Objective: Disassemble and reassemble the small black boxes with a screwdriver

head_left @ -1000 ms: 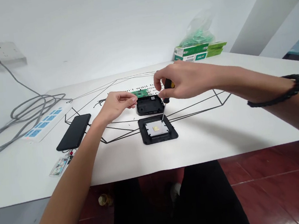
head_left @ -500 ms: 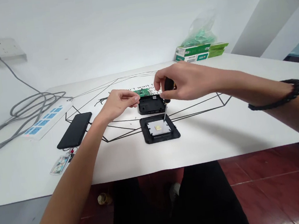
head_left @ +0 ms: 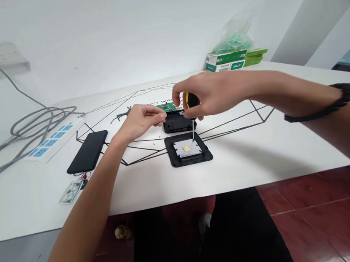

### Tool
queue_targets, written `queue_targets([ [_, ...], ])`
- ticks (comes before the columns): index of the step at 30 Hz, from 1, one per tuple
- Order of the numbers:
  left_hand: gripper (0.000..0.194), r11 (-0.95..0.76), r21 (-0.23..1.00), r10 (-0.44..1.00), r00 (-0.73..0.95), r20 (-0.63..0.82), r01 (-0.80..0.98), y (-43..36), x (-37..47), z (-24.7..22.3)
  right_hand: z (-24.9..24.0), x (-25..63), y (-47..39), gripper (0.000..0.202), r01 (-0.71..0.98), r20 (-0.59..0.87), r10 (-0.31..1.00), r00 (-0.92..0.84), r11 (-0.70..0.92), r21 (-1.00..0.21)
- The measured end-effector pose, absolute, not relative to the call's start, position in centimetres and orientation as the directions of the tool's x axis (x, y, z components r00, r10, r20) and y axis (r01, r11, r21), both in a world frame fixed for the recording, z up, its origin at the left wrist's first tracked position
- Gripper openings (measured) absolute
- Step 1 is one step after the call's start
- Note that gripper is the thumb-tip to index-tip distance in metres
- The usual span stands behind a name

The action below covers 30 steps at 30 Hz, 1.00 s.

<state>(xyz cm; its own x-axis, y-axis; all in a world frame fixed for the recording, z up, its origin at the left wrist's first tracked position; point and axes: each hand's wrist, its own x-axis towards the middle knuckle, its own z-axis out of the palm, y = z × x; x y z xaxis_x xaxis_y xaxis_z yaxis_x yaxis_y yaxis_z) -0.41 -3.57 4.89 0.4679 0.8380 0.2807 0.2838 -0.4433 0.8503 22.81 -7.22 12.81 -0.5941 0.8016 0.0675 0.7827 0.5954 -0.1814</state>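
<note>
Screwdriver [head_left: 192, 100] is gripped by the right hand [head_left: 213, 92] near frame centre, its tip set at the black cover [head_left: 173, 159] on the bench [head_left: 246, 164]. The left hand's [head_left: 143, 118] thumb and fingers are pressed together beside the black case [head_left: 177, 124]; anything pinched cannot be made out.

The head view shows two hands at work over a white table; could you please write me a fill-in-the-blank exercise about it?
1. The right hand holds a ____ that points down at the white plate.
2. A black ____ circles the right forearm.
3. The phone lies between the left forearm and the blue-and-white ____.
4. A clear plastic ____ sits atop the green-and-white boxes.
Missing words: screwdriver; bracelet; power strip; bag.
</note>
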Motion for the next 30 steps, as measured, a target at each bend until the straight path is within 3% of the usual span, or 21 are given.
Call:
queue_targets([
  [7,0.021,-0.473,0.838,0.81,0.509,0.292,0.272,-3.7,0.0,4.8,11.8,24.5,-7.5,0.031,0.849,0.109,0.906,-0.408,0.42,-0.321],
  [11,0.017,-0.483,0.826,0.802,0.526,0.284,0.29,-3.7,0.2,4.7,11.8,25.4,-7.7,0.032,0.825,0.049,0.908,-0.415,0.399,-0.401],
  [17,0.02,-0.477,0.807,0.808,0.535,0.247,0.347,-4.0,0.6,4.6,12.3,25.0,-7.8,0.027,0.877,0.067,0.922,-0.381,0.383,-0.289],
  [23,0.022,-0.5,0.781,0.789,0.568,0.233,0.374,-4.0,1.0,4.0,12.4,25.1,-7.4,0.037,0.805,0.084,0.853,-0.514,0.514,-0.297],
  [30,0.02,-0.511,0.766,0.77,0.604,0.205,0.391,-4.3,2.0,3.2,12.4,24.2,-7.9,0.032,0.84,0.072,0.889,-0.451,0.451,-0.302],
])
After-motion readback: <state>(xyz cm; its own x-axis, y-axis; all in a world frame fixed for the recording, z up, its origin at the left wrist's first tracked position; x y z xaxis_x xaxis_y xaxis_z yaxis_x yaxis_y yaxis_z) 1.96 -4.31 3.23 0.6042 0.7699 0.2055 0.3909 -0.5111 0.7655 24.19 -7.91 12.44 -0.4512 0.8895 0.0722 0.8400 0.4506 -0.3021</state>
